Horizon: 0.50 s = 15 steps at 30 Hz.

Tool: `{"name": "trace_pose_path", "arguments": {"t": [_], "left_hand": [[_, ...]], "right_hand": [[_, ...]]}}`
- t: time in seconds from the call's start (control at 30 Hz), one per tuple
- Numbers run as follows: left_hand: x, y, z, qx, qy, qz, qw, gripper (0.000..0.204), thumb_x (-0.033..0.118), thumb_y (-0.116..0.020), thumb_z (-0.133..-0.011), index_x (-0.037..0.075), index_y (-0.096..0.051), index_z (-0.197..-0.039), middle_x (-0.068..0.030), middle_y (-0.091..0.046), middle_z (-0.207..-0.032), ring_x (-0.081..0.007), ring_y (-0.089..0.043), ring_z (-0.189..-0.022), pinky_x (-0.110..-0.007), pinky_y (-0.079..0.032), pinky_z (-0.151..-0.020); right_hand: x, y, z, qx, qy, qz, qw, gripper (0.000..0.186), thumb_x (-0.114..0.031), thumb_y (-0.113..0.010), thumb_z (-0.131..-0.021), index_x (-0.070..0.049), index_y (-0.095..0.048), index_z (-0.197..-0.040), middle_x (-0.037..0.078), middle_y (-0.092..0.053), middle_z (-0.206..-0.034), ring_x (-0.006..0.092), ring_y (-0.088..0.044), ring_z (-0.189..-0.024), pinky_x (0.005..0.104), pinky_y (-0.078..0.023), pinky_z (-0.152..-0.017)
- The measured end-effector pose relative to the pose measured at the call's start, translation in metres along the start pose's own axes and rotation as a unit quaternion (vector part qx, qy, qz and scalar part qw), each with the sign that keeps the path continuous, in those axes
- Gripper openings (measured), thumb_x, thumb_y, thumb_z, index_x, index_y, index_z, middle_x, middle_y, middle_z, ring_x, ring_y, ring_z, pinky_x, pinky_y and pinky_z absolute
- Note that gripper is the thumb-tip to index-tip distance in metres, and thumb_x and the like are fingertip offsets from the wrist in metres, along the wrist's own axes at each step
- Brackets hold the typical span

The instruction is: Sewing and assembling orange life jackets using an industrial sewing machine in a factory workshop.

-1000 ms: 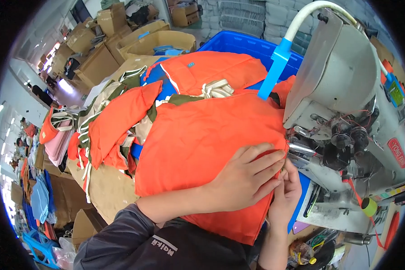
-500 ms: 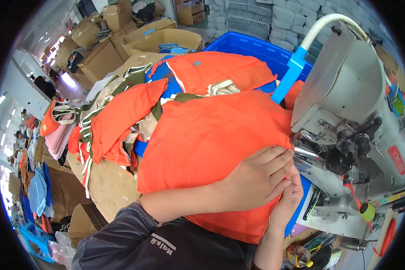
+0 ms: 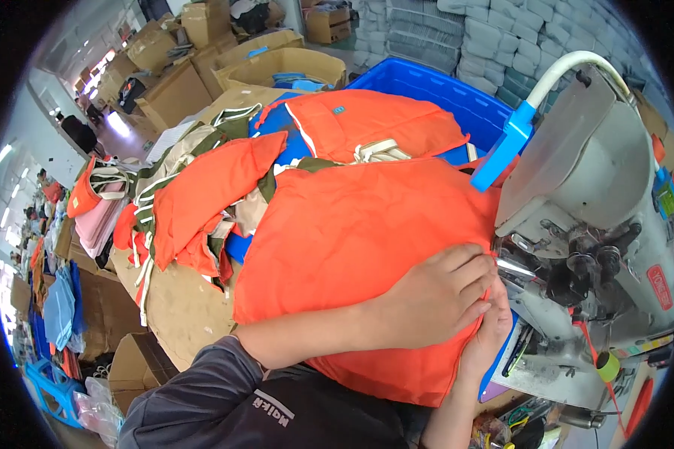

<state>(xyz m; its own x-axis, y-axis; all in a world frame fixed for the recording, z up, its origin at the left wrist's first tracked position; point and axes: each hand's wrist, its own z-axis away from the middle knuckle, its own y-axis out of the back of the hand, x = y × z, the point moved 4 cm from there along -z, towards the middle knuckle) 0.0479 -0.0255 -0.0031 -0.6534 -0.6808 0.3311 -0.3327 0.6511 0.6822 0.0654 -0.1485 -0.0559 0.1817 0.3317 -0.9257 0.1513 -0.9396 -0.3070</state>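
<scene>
A large piece of orange fabric (image 3: pixel 352 232) lies spread in front of a grey industrial sewing machine (image 3: pixel 599 194). My left hand (image 3: pixel 427 299) lies flat on the fabric with its fingers together, pressing it down right beside the machine's needle area (image 3: pixel 513 262). My right hand (image 3: pixel 490 329) comes up from below and pinches the fabric's edge by the needle, partly hidden under my left hand. More orange pieces with olive and cream straps (image 3: pixel 202 194) are heaped to the left.
A blue plastic crate (image 3: pixel 434 86) stands behind the fabric, holding another orange piece (image 3: pixel 367 123). Cardboard boxes (image 3: pixel 277 63) fill the back left. Grey-white stacked bundles (image 3: pixel 494 37) line the back. Pink and blue cloth piles (image 3: pixel 90 209) sit at far left.
My hands keep their hold at the needle. The view has shifted slightly, so the fabric and machine sit a little lower and to the right in the picture.
</scene>
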Motion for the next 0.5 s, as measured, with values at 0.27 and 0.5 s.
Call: {"name": "trace_pose_path", "arguments": {"t": [0.27, 0.5], "left_hand": [[-0.021, 0.042, 0.058, -0.047, 0.186, -0.056, 0.980, 0.061, 0.035, -0.069, -0.085, 0.006, -0.050, -0.136, -0.0182, -0.046, -0.133, -0.0364, -0.041, -0.128, -0.050, -0.032, -0.106], [-0.107, 0.051, 0.209, -0.140, 0.502, -0.192, 0.831, 0.075, 0.052, -0.051, -0.094, 0.014, -0.026, -0.154, -0.0251, -0.020, -0.156, -0.0440, -0.012, -0.146, -0.060, -0.009, -0.116]], "right_hand": [[-0.007, 0.000, -0.002, 0.034, -0.052, -0.035, 0.997, 0.030, -0.012, -0.050, -0.101, 0.006, -0.058, -0.123, 0.013, -0.065, -0.121, 0.0150, -0.061, -0.107, 0.0291, -0.046, -0.095], [0.000, 0.012, 0.029, -0.013, -0.080, 0.063, 0.995, 0.024, 0.000, -0.057, -0.096, 0.001, -0.056, -0.119, 0.000, -0.060, -0.092, 0.0023, -0.052, -0.081, 0.0172, -0.041, -0.070]]}}
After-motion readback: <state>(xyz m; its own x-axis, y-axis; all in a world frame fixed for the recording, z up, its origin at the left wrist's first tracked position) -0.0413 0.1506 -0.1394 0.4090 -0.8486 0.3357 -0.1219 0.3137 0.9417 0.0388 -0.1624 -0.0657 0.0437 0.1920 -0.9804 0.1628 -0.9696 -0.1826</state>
